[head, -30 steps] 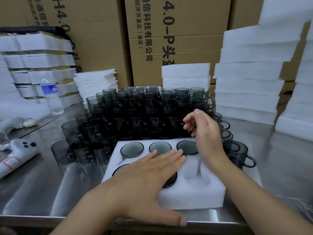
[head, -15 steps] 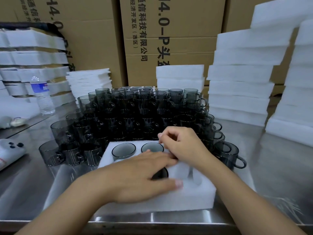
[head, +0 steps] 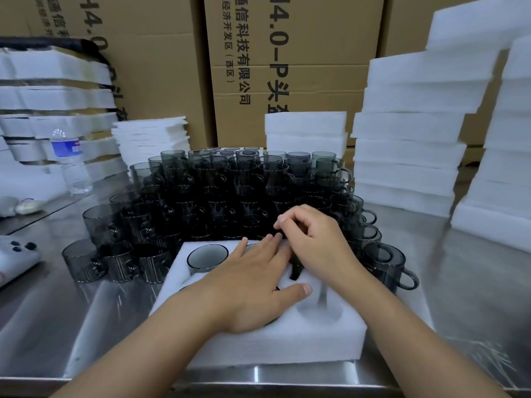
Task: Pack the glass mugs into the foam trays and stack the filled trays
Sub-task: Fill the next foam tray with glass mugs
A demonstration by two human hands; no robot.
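Under both hands: we see the foam tray at the near edge of the steel table, with seated mugs in its far pockets.
Left hand: our left hand lies flat and open on the tray top, fingers spread, holding nothing; it covers the middle pockets.
Right hand: our right hand is curled over the tray's far right pocket, fingertips pinched; we cannot tell whether it holds a mug's rim or handle.
Seated mug: one tray mug shows clearly, just left of our left fingertips.
Empty pocket: an open pocket lies just beside the left thumb, under the right wrist.
Loose mugs: the stacked mugs stand just beyond our right knuckles; one single mug sits close to the right forearm.
Risk, glass: we judge that a sideways sweep of the right forearm could knock the neighbouring mugs.
Risk, seating: a mug pressed in tilted could jam in the foam or chip at the rim.
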